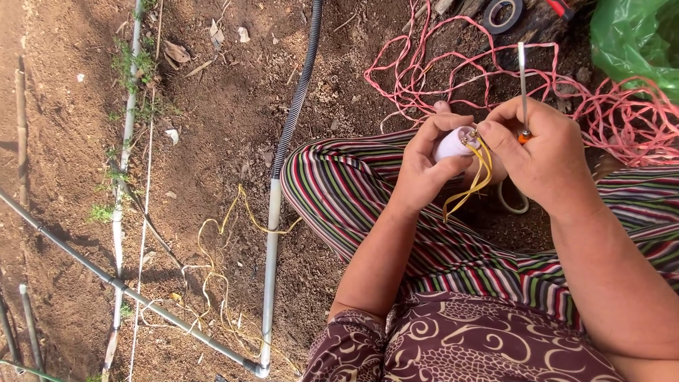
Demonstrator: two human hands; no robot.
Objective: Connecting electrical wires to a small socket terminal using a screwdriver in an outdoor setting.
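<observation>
I see left hand [424, 166] clamped round white lamp socket [455, 143], held above striped trouser knee [353, 187]. Right hand [541, 152] closed on screwdriver [523, 88], just right of socket, fingertips at yellow wires [481, 177] hanging from socket. Pink cord tangle [608, 113] beyond socket; grey pipe [271, 240] well left.

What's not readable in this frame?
Head view:
- White fitting: mostly covered by left hand.
- Screwdriver: handle buried in right hand, tip too small to tell.
- Yellow wires: ends hidden at the fitting.
- Tape roll, green bag: cut off by the frame edge.
</observation>
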